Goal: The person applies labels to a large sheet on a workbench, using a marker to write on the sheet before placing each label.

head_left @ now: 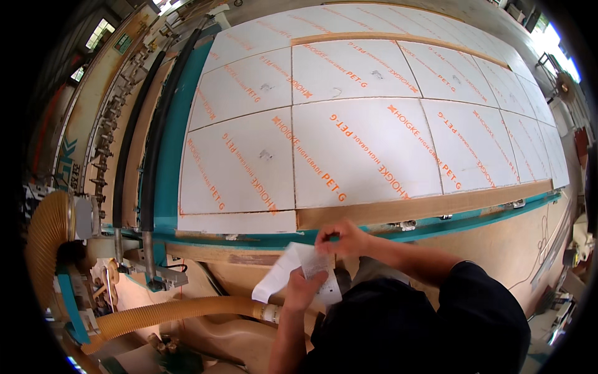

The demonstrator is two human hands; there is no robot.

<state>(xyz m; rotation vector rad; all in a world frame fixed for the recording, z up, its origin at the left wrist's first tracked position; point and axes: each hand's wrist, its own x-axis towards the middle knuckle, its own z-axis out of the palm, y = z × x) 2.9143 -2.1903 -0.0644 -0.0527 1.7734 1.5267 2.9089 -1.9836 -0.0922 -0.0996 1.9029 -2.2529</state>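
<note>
My left hand (302,290) grips a strip of white paper labels (277,274) with small dark print, in front of my body. One end of the strip hangs and curls to the left of the hand. My right hand (344,239) is closed in a pinch at the upper right corner of the strip, its fingers bent. Whether a single label is parting from the strip there is too small to tell. Just beyond both hands lies a large white panel (243,168) in film with orange print, cut by thin lines into several rectangles.
A bare brown strip (423,202) runs along the panel's near edge, above the teal machine bed (168,149). Black rollers (159,137) stand at the left. A ribbed yellow hose (180,311) crosses low on the left.
</note>
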